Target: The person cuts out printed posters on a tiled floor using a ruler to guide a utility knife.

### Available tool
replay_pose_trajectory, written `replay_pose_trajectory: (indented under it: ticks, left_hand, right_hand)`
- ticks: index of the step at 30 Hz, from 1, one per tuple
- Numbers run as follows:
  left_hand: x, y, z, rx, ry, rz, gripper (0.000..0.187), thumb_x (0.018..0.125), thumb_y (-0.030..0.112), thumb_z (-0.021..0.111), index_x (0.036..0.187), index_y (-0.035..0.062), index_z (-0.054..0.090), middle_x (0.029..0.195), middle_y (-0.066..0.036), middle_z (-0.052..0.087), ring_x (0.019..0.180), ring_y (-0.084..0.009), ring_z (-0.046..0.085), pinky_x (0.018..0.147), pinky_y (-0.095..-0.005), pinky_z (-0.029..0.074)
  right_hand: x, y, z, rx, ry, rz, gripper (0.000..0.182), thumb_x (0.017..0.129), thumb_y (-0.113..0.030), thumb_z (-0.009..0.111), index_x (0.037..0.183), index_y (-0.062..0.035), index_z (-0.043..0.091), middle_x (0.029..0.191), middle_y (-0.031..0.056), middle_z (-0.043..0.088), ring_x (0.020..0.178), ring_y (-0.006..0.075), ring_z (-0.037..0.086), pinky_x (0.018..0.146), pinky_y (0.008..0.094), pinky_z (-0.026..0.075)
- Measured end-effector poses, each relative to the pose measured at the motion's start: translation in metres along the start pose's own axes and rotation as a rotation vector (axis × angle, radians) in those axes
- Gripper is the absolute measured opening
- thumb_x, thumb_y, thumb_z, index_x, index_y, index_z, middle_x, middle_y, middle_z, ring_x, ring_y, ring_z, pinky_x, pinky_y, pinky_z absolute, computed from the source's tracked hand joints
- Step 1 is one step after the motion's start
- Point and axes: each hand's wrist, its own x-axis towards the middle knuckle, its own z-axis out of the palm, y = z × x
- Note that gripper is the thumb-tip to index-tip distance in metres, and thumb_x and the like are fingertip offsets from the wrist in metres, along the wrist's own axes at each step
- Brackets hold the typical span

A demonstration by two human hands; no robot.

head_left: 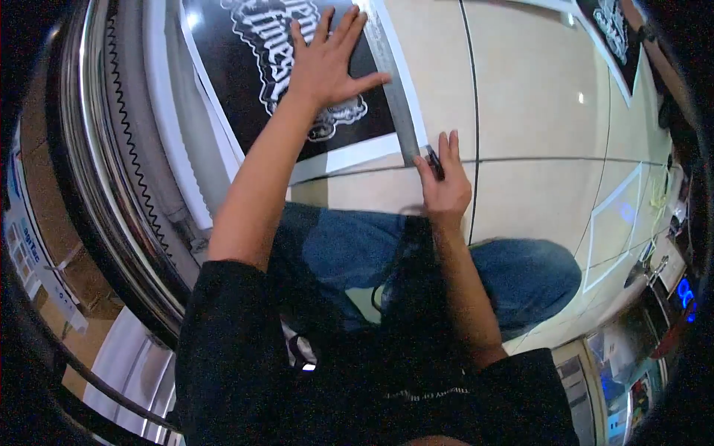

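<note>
At print's right edge | your left hand (327,63) lay flat, fingers spread, pinning the ruler (394,89) | your right hand (444,186) pinched the knife (435,162) at its near end | ruler ran lengthwise away from you

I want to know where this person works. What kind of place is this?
Probably a print or sign shop. A big black printed poster lies on the tiled floor, the left hand presses a metal ruler on it, and the right hand holds a small knife.
</note>
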Motion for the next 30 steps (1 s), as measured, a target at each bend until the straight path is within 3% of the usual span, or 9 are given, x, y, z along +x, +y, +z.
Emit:
replay_pose_trajectory:
  ticks: [4, 8, 10, 11, 13, 23, 30]
  left_hand:
    - [0.003, -0.001, -0.001, -0.018, -0.007, -0.015, 0.113, 0.075, 0.087, 0.048, 0.157, 0.0138, 0.023, 0.163, -0.005, 0.024, 0.15, -0.0345, 0.018, 0.111, -0.0735, 0.003]
    - [0.005, -0.001, -0.009, -0.049, -0.063, -0.021, 0.112, 0.074, 0.086, 0.048, 0.157, 0.0137, 0.025, 0.162, -0.005, 0.026, 0.15, -0.0349, 0.019, 0.112, -0.0725, 0.002]
    - [0.003, 0.0, -0.008, -0.08, -0.073, -0.023, 0.112, 0.075, 0.086, 0.048, 0.157, 0.014, 0.025, 0.162, -0.005, 0.026, 0.149, -0.0348, 0.02, 0.113, -0.0722, 0.001]
    - [0.004, 0.0, -0.008, -0.076, -0.073, -0.026, 0.11, 0.075, 0.085, 0.048, 0.157, 0.0143, 0.025, 0.162, -0.005, 0.026, 0.149, -0.0346, 0.021, 0.113, -0.0721, 0.002]
    - [0.004, 0.0, -0.008, -0.073, -0.079, -0.026, 0.111, 0.075, 0.085, 0.049, 0.157, 0.0141, 0.025, 0.162, -0.004, 0.026, 0.149, -0.0345, 0.021, 0.113, -0.072, 0.002]
    - [0.003, -0.001, -0.01, -0.125, -0.124, -0.031, 0.122, 0.069, 0.089, 0.049, 0.157, 0.0095, 0.02, 0.164, -0.007, 0.022, 0.151, -0.0346, 0.013, 0.11, -0.0759, -0.002]
    - [0.003, -0.002, -0.021, -0.14, -0.197, -0.016, 0.141, 0.055, 0.098, 0.05, 0.158, 0.0081, 0.016, 0.164, -0.008, 0.018, 0.151, -0.0359, 0.01, 0.11, -0.076, -0.004]
  right_hand:
    - [0.0, -0.001, -0.002, 0.054, 0.011, -0.059, 0.062, 0.087, -0.031, 0.074, 0.142, -0.0098, 0.052, 0.152, 0.0143, 0.043, 0.127, 0.031, 0.057, 0.096, 0.0362, 0.051]
    - [0.003, -0.008, -0.003, 0.023, 0.045, -0.131, 0.062, 0.088, -0.031, 0.074, 0.142, -0.0099, 0.052, 0.152, 0.0137, 0.043, 0.126, 0.0305, 0.057, 0.096, 0.0361, 0.051]
    - [0.002, -0.017, -0.008, 0.014, -0.018, -0.021, 0.059, 0.085, -0.012, 0.076, 0.138, -0.0003, 0.054, 0.149, 0.0224, 0.044, 0.128, 0.0316, 0.056, 0.098, 0.0352, 0.049]
    - [0.002, -0.013, -0.006, 0.015, -0.012, -0.028, 0.059, 0.085, -0.012, 0.076, 0.138, -0.0003, 0.054, 0.149, 0.0224, 0.044, 0.128, 0.0316, 0.056, 0.098, 0.0352, 0.049]
    - [0.0, -0.002, 0.0, 0.026, -0.007, -0.031, 0.063, 0.088, -0.03, 0.074, 0.143, -0.0098, 0.051, 0.153, 0.0119, 0.042, 0.125, 0.0298, 0.058, 0.095, 0.036, 0.051]
    - [-0.001, -0.009, -0.004, -0.037, 0.059, -0.096, 0.06, 0.087, -0.028, 0.075, 0.14, -0.0091, 0.055, 0.149, 0.0145, 0.046, 0.122, 0.0305, 0.06, 0.094, 0.0344, 0.051]
    - [-0.002, -0.01, -0.004, -0.119, 0.04, -0.089, 0.06, 0.087, -0.029, 0.074, 0.141, -0.01, 0.054, 0.15, 0.0132, 0.045, 0.119, 0.0311, 0.062, 0.092, 0.0354, 0.052]
